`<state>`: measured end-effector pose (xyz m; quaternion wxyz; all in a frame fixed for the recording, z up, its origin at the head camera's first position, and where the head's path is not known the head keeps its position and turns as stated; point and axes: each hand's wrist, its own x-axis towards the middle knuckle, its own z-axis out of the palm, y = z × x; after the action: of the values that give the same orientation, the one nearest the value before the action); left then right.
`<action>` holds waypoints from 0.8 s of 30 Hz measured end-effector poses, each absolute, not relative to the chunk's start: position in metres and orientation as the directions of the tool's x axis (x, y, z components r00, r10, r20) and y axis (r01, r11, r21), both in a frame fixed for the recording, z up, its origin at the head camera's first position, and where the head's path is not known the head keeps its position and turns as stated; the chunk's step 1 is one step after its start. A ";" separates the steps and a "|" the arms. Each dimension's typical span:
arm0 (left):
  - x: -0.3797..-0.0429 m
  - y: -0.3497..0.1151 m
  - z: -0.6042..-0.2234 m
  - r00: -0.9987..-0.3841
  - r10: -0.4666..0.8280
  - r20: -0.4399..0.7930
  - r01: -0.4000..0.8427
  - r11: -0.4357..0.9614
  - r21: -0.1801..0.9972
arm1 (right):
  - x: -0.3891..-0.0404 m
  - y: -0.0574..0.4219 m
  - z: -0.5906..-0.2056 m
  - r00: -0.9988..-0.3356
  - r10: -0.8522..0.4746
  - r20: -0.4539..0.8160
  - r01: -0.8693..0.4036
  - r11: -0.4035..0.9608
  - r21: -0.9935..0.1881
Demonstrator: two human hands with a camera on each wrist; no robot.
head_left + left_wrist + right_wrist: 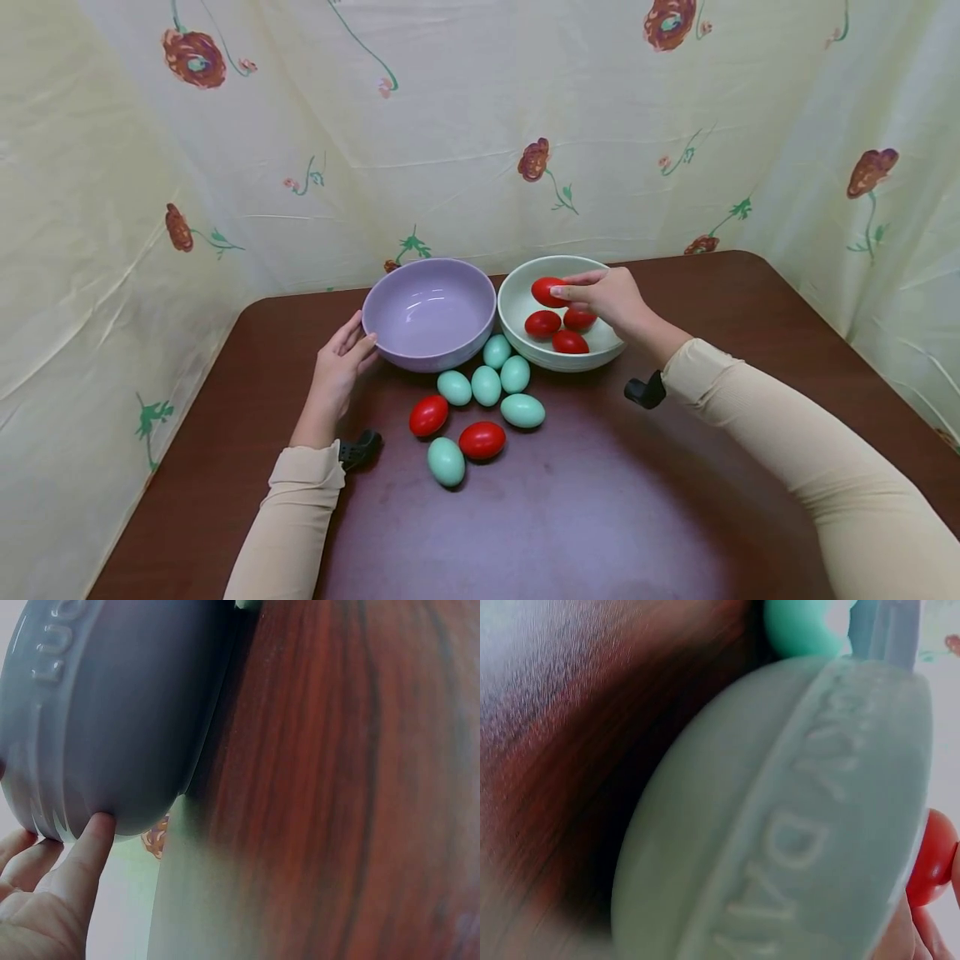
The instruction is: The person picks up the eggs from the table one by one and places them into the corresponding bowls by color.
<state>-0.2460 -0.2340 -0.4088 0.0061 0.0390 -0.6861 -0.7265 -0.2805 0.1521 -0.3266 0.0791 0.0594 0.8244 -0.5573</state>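
My right hand (611,298) pinches a red egg (548,292) between thumb and fingers over the pale green bowl (517,287). Three more red eggs (542,324) lie inside that bowl, one partly behind the hand. In the right wrist view, the held red egg (933,859) shows past the rim of the bowl with raised lettering (780,817). My left hand (339,367) touches the left side of the purple bowl (427,312), which has nothing in it. The left wrist view shows extended fingers (86,851) with their tips against the bowl's outer wall (142,712).
In front of the bowls, several mint-green eggs (486,386) lie on the dark brown table (600,517), together with two red eggs (482,440). The bowls stand side by side near the table's back edge. Behind hangs a flowered curtain (465,108).
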 end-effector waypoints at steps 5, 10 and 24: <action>-0.246 -0.233 -0.409 -0.997 -0.061 -0.043 -0.040 -0.042 0.998 | -0.289 0.153 -0.331 -0.980 0.043 -0.193 0.195 0.377 -0.906; -0.245 -0.232 -0.409 -0.997 -0.064 -0.043 -0.041 -0.034 0.999 | -0.296 0.155 -0.337 -0.984 0.061 -0.169 0.179 0.428 -0.886; -0.244 -0.229 -0.409 -0.996 -0.073 -0.050 -0.048 -0.027 0.999 | -0.317 0.158 -0.357 -0.983 0.047 -0.175 0.180 0.388 -0.904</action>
<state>-0.2439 -0.2295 -0.4088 0.0090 0.0434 -0.6975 -0.7152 -0.3167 0.1581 -0.3566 0.0602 0.0683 0.8309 -0.5489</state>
